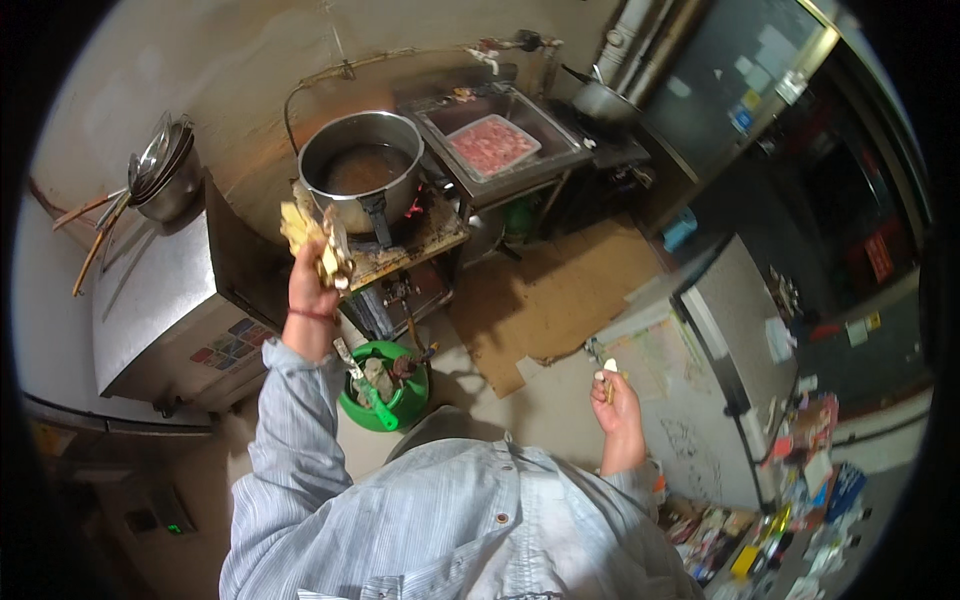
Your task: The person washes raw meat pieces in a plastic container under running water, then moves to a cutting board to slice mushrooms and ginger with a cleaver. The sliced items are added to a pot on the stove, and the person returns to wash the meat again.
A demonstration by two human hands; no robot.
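Note:
My left hand point(313, 281) is raised beside a large metal pot point(358, 161) and holds pale yellow pieces point(300, 229), perhaps sliced ginger, with something clear and shiny like a plastic bag. Dark liquid lies in the pot, which rests on a soiled stove stand point(409, 244). Off to the right of my body, my right hand point(616, 405) is closed around small whitish and yellowish pieces point(609, 371); what exactly they are I cannot tell. Behind the pot's right side, a white tray of raw chopped meat point(493, 145) lies in a metal sink point(551, 124).
Stacked pans point(169, 176) stand on a steel cabinet point(161, 262) at left. Below the stove sits a green bucket point(409, 397) with a green-handled tool. Flattened cardboard point(555, 300) covers part of the floor. A saucepan point(604, 101) stands past the sink; cluttered packages point(712, 525) lie lower right.

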